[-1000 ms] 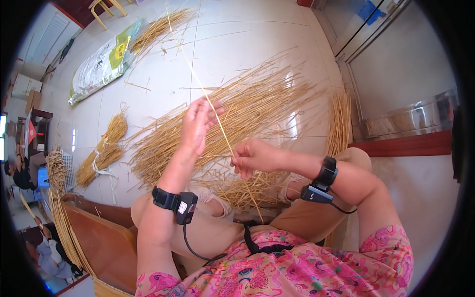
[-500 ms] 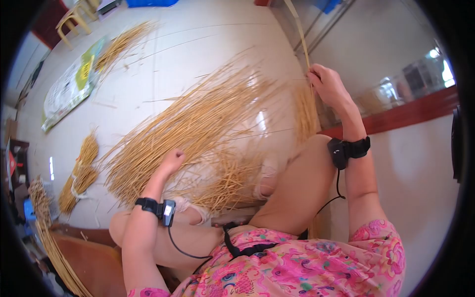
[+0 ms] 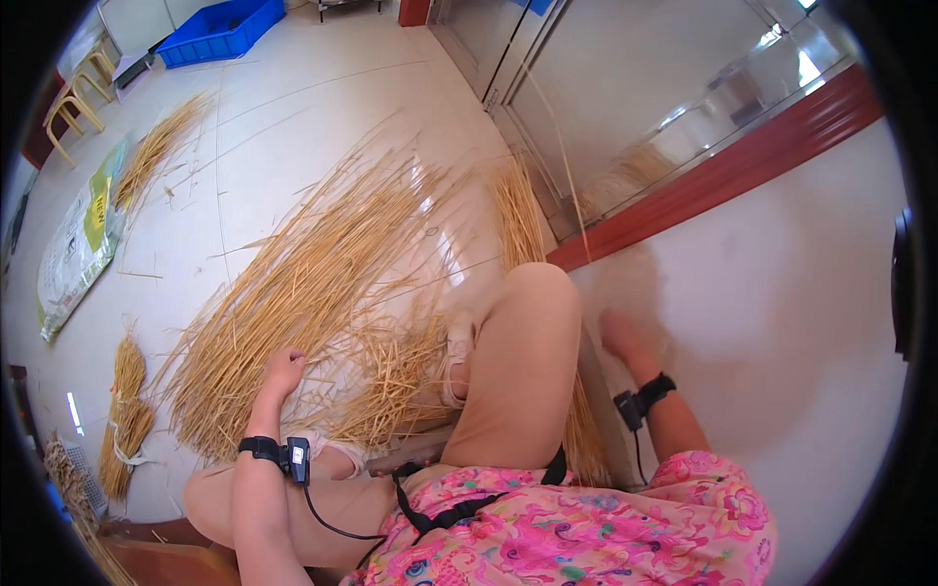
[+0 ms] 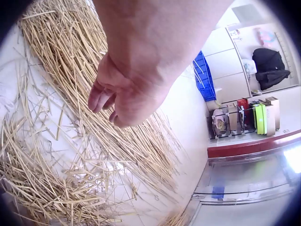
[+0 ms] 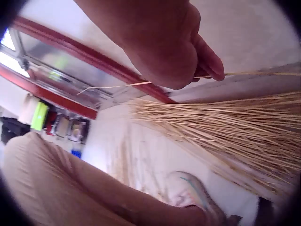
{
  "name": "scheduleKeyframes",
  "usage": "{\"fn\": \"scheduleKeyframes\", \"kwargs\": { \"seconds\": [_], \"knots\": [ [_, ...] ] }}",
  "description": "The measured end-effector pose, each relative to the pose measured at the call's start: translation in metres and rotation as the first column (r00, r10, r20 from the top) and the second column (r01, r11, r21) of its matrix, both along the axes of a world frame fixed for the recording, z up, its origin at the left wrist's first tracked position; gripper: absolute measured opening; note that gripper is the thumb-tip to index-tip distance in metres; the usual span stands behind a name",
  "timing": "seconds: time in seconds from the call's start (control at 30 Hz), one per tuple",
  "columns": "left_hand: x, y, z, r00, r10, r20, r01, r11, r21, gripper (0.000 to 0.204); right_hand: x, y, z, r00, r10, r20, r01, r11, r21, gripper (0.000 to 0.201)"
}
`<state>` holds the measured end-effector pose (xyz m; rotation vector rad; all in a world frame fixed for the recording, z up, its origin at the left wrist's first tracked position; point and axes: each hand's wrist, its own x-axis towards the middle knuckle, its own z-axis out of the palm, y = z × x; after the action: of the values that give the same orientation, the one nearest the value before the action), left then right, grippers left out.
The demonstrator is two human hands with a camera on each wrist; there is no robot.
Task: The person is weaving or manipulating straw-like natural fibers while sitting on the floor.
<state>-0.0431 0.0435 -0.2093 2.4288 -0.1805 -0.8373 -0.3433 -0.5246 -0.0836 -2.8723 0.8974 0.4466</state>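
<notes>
Out at the person's right side, the right hand (image 3: 627,340) pinches one long, thin straw stalk (image 5: 263,73), which passes between thumb and fingers. The hand is blurred in the head view. In the right wrist view it is above a bundle of straw (image 5: 225,125) lying along the right leg. The left hand (image 3: 283,371), fingers loosely curled and holding nothing, hovers near the lower end of a large spread of straw (image 3: 293,283). The left wrist view shows the same hand (image 4: 124,94) over those stalks.
A heap of short, broken straw (image 3: 391,381) lies between the feet. On the left are a tied straw bundle (image 3: 125,410) and a printed sack (image 3: 83,244). A blue crate (image 3: 220,34) is at the back. A red-based glass partition (image 3: 723,176) borders the right side.
The right hand has swung from in front of the lap out to the right and back, taking the stalk along. The left hand has come away from the stalk. The head view has turned right.
</notes>
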Motion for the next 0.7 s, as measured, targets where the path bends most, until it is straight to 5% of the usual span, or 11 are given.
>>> {"fn": "scheduleKeyframes", "kwargs": {
  "seconds": [0.1,0.23,0.3,0.33,0.4,0.5,0.53,0.57,0.6,0.7],
  "knots": [
    [-0.005,0.000,0.000,1.000,0.003,-0.014,-0.003,0.999,0.047,0.026,-0.083,0.010,-0.059,1.000,-0.023,0.000,0.023,0.996,0.089,0.013],
    [-0.016,-0.001,0.010,0.987,-0.080,0.139,0.054,0.981,0.185,0.023,-0.164,0.032,-0.099,0.955,0.011,-0.297,0.036,0.988,0.151,0.016],
    [-0.022,-0.007,0.027,0.988,-0.107,0.114,0.080,0.973,0.217,0.022,-0.203,0.041,-0.127,0.915,-0.145,-0.376,0.208,0.969,0.133,0.018],
    [-0.022,-0.004,0.034,0.989,-0.111,0.100,0.084,0.968,0.236,0.022,-0.217,0.040,-0.134,0.892,-0.084,-0.444,0.166,0.975,0.150,0.019],
    [-0.021,0.016,-0.013,0.986,-0.161,0.048,0.138,0.939,0.314,0.024,-0.226,0.033,-0.144,0.820,0.058,-0.569,0.069,0.978,0.198,0.021],
    [-0.026,0.019,-0.031,0.993,-0.116,0.015,0.103,0.930,0.352,0.025,-0.183,0.016,-0.111,0.889,0.297,-0.348,-0.277,0.955,0.108,0.024],
    [-0.028,0.020,-0.035,0.995,-0.090,0.041,0.071,0.940,0.334,0.025,-0.159,0.006,-0.100,0.982,0.030,-0.186,0.000,0.987,0.162,0.024],
    [-0.028,0.016,-0.030,0.994,-0.101,0.038,0.083,0.940,0.330,0.025,-0.125,-0.003,-0.086,0.963,-0.266,-0.046,0.268,0.928,0.259,0.023],
    [-0.028,0.012,-0.025,0.993,-0.114,0.034,0.097,0.941,0.323,0.026,-0.057,0.025,-0.014,0.920,-0.393,0.015,0.359,0.855,0.374,0.020],
    [-0.032,0.016,-0.048,0.999,-0.036,0.023,0.027,0.953,0.303,0.029,0.059,0.048,0.093,0.772,-0.541,0.334,0.298,0.772,0.562,0.024]
  ]
}}
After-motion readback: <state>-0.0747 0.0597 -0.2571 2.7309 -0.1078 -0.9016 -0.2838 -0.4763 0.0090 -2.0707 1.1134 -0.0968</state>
